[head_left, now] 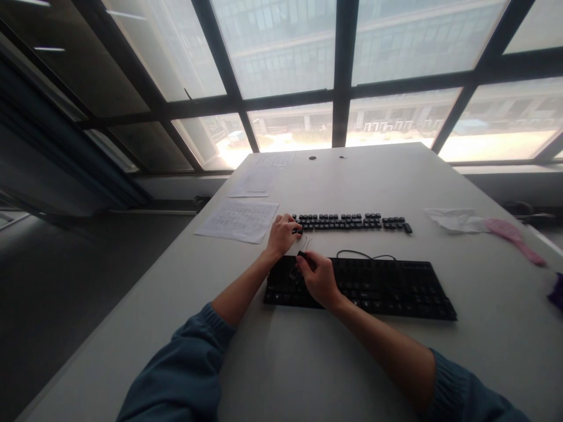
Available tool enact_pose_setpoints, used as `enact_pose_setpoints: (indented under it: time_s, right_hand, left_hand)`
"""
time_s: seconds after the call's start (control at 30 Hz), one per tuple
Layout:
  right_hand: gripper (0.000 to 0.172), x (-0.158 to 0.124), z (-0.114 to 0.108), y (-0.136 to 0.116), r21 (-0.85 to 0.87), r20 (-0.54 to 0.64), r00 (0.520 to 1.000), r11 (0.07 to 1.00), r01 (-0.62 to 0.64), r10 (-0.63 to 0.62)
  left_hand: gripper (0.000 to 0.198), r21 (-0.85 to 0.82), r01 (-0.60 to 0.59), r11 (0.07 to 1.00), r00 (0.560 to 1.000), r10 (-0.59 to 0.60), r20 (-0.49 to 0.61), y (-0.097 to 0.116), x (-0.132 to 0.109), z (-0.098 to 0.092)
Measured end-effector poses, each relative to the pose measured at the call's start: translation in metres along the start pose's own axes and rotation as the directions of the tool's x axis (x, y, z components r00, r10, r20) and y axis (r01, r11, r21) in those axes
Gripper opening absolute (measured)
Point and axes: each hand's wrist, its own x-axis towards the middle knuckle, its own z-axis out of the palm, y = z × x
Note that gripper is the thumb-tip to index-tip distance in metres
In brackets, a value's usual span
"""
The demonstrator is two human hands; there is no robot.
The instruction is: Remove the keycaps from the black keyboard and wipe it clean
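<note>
My left hand (282, 234) is at the left end of the rows of loose black keycaps (338, 221), thumb and fingers closed around a keycap (298, 231) there. My right hand (321, 278) grips a wire keycap puller (301, 254) by its dark handle, its thin wire prongs pointing up and away from me. Beneath the right hand lies a black keyboard (387, 287), partly covered by that hand. Its cable (358, 253) curls along the far edge. Dim light hides which key positions on the board are bare.
Printed sheets of paper (240, 221) lie on the left of the white table (246, 375). To the right are a crumpled white tissue (455, 220), a pink hairbrush (512, 235) and a purple object (556, 293) at the edge. Large windows (290, 129) stand behind.
</note>
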Motion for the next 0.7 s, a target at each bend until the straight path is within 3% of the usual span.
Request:
enact_pose_setpoints:
  time_s: [0.3, 0.47, 0.6, 0.7]
  right_hand:
    - [0.023, -0.001, 0.000, 0.000, 0.008, 0.004, 1.000, 1.000, -0.004, 0.004]
    - [0.024, 0.002, -0.001, -0.006, 0.067, -0.046, 0.999, 0.998, 0.003, 0.000]
    - [0.023, 0.006, -0.008, -0.013, 0.050, -0.103, 0.995, 0.999, 0.016, -0.011]
    - [0.024, 0.007, -0.013, -0.013, -0.024, -0.055, 0.998, 0.999, 0.032, -0.033]
  left_hand:
    - [0.007, -0.009, 0.001, 1.000, 1.000, -0.001, -0.012, -0.001, 0.001, 0.003]
    - [0.009, -0.012, 0.046, 0.999, 0.993, -0.047, -0.105, 0.000, -0.001, -0.019]
    - [0.017, -0.014, 0.091, 0.996, 0.972, -0.092, -0.218, 0.012, -0.024, -0.046]
    - [0.020, -0.078, 0.079, 0.994, 0.979, -0.092, -0.182, 0.029, -0.056, -0.057]
